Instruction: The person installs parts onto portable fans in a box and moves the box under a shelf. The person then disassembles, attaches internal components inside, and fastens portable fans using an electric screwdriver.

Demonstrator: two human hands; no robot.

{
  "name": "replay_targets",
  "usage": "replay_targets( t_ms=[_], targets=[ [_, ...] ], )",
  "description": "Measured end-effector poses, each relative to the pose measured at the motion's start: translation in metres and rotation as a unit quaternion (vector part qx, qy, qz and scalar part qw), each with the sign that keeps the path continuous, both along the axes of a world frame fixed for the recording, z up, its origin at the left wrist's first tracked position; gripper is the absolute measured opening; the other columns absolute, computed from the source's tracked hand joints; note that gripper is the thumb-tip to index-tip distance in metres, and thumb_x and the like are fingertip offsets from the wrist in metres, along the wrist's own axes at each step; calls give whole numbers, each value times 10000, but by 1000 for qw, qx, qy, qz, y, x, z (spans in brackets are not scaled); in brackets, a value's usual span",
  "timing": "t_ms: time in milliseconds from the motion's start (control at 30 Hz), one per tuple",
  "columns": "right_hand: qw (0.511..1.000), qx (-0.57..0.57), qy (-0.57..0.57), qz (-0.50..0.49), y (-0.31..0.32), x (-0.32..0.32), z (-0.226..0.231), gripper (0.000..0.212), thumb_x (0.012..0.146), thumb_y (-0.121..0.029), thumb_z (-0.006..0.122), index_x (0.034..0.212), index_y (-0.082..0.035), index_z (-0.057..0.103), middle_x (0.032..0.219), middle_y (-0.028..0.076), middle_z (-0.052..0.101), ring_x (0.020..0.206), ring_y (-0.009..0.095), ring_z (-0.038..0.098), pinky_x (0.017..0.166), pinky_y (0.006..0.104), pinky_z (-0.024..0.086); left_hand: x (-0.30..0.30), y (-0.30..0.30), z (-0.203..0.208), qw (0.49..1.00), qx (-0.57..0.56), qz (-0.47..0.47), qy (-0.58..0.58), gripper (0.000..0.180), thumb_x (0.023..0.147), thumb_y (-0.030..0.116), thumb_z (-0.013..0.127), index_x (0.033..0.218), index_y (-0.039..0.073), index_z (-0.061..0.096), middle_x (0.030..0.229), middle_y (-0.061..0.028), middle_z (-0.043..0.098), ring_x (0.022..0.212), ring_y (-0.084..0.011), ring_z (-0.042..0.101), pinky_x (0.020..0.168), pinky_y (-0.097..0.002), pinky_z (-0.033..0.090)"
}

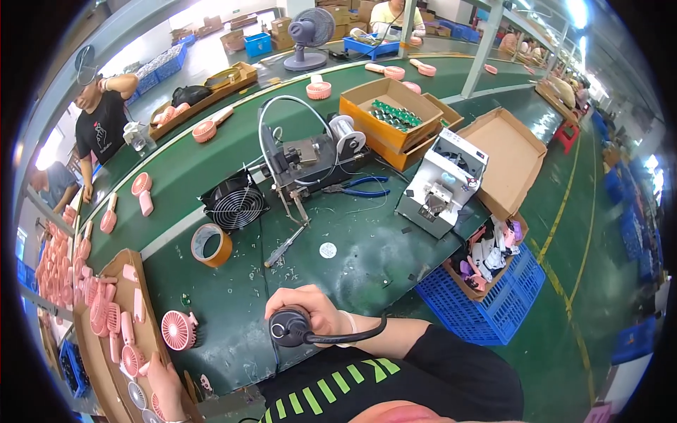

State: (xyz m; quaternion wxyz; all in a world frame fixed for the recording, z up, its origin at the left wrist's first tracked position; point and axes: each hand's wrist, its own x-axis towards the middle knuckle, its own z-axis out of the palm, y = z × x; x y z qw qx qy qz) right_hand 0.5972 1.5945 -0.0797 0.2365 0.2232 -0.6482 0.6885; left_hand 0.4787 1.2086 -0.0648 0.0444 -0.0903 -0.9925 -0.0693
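My right hand (310, 307) is closed around a black corded tool (289, 327), seen end-on, which looks like an electric screwdriver. Its black cord curves over my forearm. At the lower left, my left hand (166, 384) reaches over the edge of a cardboard tray (99, 377) among pink handheld fans (132, 359). Most of its fingers are hidden, so whether it grips a fan is unclear. White round fan parts (137, 395) lie beside that hand. One pink fan (179, 330) sits on the green bench (233, 310) between my hands.
A tape roll (211, 244), a black fan (236, 204), a soldering stand with a wire spool (347, 137), blue-handled pliers (367, 187) and a white machine (444, 183) occupy the bench. A conveyor (247, 123) carries pink fans beyond. Right, a blue crate (493, 303) stands low.
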Motion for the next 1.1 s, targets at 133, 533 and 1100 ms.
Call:
replay_targets(
  t_ms=[133, 533, 1100],
  targets=[
    [1000, -5, -5, -9, 3, -2, 1, 984, 812, -828, 184, 948, 60, 585, 814, 113, 606, 647, 202, 611, 582, 294, 467, 20, 19, -10, 985, -51, 30, 161, 410, 765, -57, 577, 1167, -9, 518, 1153, -230, 549, 1088, -428, 519, 929, -458, 414],
    [997, -4, -71, 39, 8, -3, 0, 1036, 746, -877, 232, 961, 70, 594, 887, 130, 625, 703, 202, 625, 639, 294, 488, 83, 161, -50, 906, 270, -323, 48, 226, 713, -83, 597, 902, 34, 640, 1046, -144, 621, 893, -319, 597, 765, -390, 483],
    [999, -31, -11, 11, 13, -11, 12, 947, 805, -829, 239, 960, 42, 577, 780, 92, 593, 665, 173, 588, 593, 293, 456, 76, 175, -41, 908, 268, -322, -17, 236, 710, -20, 668, 935, 37, 626, 1007, -109, 599, 888, -299, 565, 776, -381, 455]
  ],
)
